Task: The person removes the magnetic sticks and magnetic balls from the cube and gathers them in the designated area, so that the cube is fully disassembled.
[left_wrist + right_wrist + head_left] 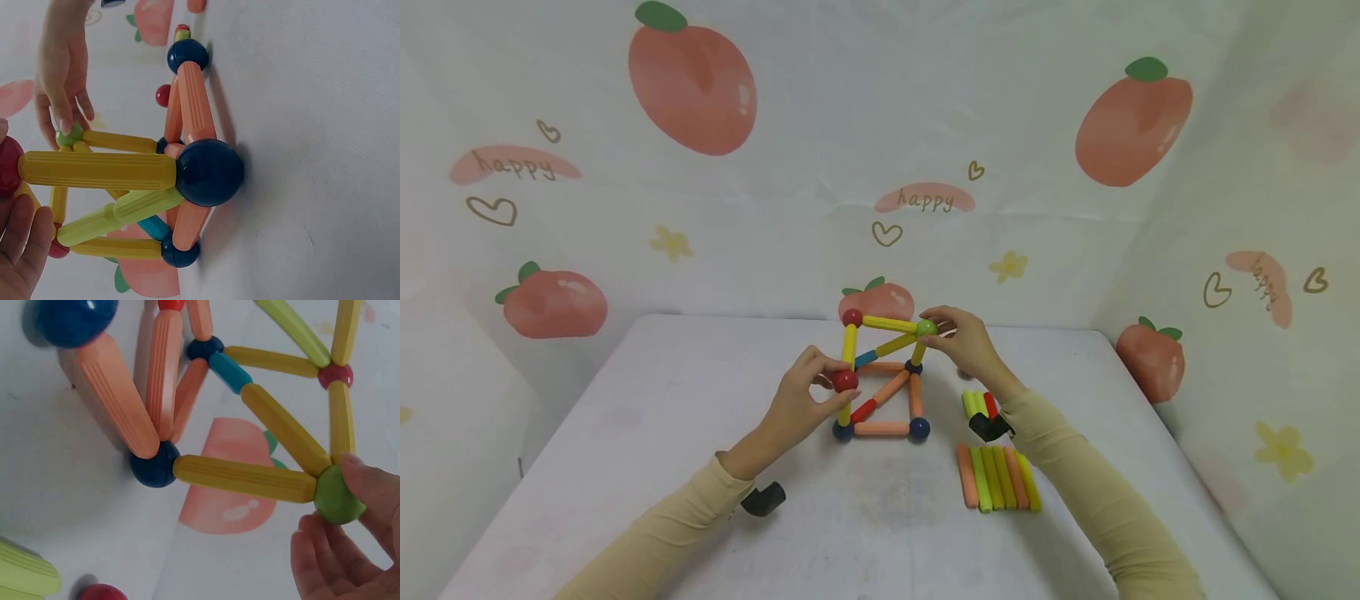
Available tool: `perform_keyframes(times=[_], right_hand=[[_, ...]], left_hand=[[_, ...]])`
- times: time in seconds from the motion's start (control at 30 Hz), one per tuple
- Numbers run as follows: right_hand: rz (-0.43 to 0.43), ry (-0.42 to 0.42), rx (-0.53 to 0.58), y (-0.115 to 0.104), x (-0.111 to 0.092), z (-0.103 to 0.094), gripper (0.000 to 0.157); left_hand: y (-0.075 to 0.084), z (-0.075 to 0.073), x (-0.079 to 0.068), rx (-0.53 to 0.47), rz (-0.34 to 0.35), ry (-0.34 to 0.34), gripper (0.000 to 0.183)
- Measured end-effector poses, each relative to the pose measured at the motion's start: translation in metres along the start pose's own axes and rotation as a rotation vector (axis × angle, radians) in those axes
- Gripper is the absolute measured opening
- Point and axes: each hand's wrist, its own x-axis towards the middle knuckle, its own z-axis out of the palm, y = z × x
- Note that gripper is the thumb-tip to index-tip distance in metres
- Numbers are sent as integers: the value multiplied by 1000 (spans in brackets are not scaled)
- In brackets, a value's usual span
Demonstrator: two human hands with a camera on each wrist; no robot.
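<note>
Fruit-printed white cloth (pixel 820 125) backs the white bench (pixel 700 400), where the rod-and-ball frame (pixel 882 428) stands between both hands. The left hand's (pixel 797 398) grip pinches the red ball (pixel 846 380) at the near-left top corner, its yellow rod (pixel 97 169) running upright from a navy ball (pixel 210 172). Diagonally across, the right hand's (pixel 976 347) grip pinches the green ball (pixel 337 495), far right. Loose rods (pixel 993 477) lie nearer the right hand.

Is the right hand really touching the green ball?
Touching. In the right wrist view, the right hand holds the green ball, with its thumb lying against the surface.
</note>
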Motion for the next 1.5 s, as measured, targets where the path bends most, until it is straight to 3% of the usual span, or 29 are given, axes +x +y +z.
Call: perform_keyframes(times=[0.27, 0.53, 0.63, 0.77, 0.87, 1.0, 1.07, 1.17, 1.27, 1.33, 1.5], right_hand=[[-5, -18, 4, 4, 18, 0, 41], [11, -48, 36, 7, 17, 3, 47], [7, -49, 49, 7, 16, 3, 53], [-8, -11, 54, 6, 13, 2, 58], [-39, 95, 38, -1, 6, 5, 58], [-113, 227, 77, -26, -9, 18, 49], [-138, 200, 134, -42, -20, 28, 45], [-119, 65, 207, -60, -35, 47, 44], [-91, -36, 181, -70, -45, 68, 49], [-91, -51, 142, -72, -48, 79, 50], [-119, 3, 96, -70, -53, 91, 44]], left_hand=[[2, 2, -1, -15, -3, -5, 36], [-2, -4, 6, -26, -8, -23, 34], [-6, -9, 20, -33, -60, 10, 30], [-13, -16, 48, -10, -155, 43, 31], [-21, -20, 69, 0, -222, 5, 37], [-36, -22, 87, -16, -285, -109, 44], [-42, -22, 93, -37, -307, -166, 46], [-49, -20, 97, -92, -338, -235, 49], [-55, -16, 99, -159, -367, -265, 47], [-56, -14, 99, -188, -377, -267, 45], [-55, -12, 99, -195, -370, -259, 43]])
